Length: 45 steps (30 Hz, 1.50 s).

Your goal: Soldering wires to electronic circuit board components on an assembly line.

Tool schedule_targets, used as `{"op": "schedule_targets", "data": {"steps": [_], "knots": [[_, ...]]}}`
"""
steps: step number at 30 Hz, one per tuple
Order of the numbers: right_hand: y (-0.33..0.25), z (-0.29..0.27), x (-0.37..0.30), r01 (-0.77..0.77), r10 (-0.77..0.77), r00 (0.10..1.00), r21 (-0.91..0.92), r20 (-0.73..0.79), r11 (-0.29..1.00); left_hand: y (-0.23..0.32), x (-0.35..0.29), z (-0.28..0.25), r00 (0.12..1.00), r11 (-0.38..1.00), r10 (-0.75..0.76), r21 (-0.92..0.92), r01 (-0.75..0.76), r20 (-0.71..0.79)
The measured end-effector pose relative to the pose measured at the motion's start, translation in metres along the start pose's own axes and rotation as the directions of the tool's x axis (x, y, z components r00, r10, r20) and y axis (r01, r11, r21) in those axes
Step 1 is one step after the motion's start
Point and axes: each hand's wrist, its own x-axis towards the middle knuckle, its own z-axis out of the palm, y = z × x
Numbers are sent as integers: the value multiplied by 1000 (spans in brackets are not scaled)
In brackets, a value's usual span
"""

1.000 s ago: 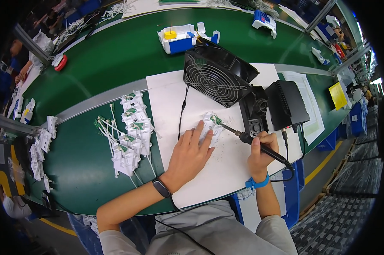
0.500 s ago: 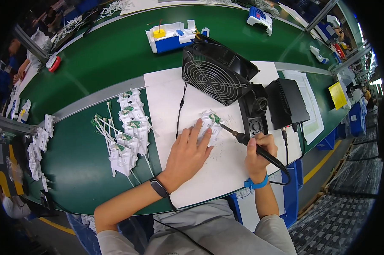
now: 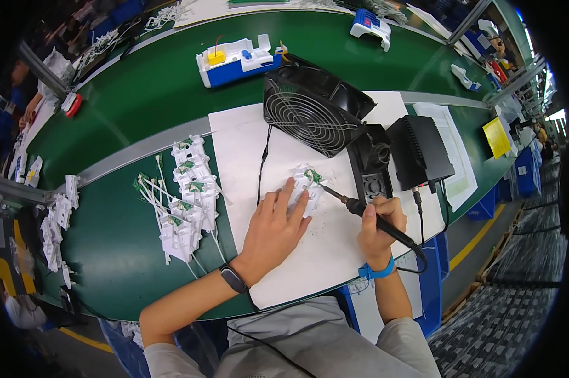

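Note:
A white plastic housing (image 3: pixel 300 183) with a small green circuit board (image 3: pixel 312 176) at its far end lies on the white sheet (image 3: pixel 284 277). Fingers of my left hand (image 3: pixel 270 228) rest on and beside the housing, holding it against the sheet. My right hand (image 3: pixel 381 230) grips a black soldering iron (image 3: pixel 355 206), its tip touching or just over the board's edge; the exact contact is too small to tell. To the left, a row of similar white housings (image 3: pixel 195 186) with green boards and white leads lies on the green table.
Beyond the sheet stand a black fan (image 3: pixel 312 107), a soldering iron stand (image 3: pixel 374 170) and a black power box (image 3: pixel 421 151). Across the table, a green conveyor belt (image 3: pixel 152 94) carries a blue-and-white casing (image 3: pixel 237 63). More white parts (image 3: pixel 56 227) lie at the far left.
The blue-and-white casing and other items on the belt have moved left. The whole view has shifted slightly. Both hands keep their hold, with the iron's tip still at the board.

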Motion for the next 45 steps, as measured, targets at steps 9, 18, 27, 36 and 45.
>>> {"op": "schedule_targets", "data": {"steps": [9,18,27,36,45], "knots": [[-24,-30,31,70,-106,928,-113,-358,991,-1,0,-4,999,1000,16,23,-17,29],[6,-24,67,-29,-58,963,-311,-265,950,-1,-1,-2,1000,1000,24,-19,-23,19],[7,-6,74,-234,225,972,-165,-71,958,-3,-4,-4,1000,1000,25,-11,-25,10],[-10,-11,26,-445,445,895,-1,-30,895,0,-3,-15,998,995,54,-90,-51,28],[-93,29,0,-192,193,966,-27,172,981,-1,-32,-155,962,977,-211,-59,204,-170]]}}
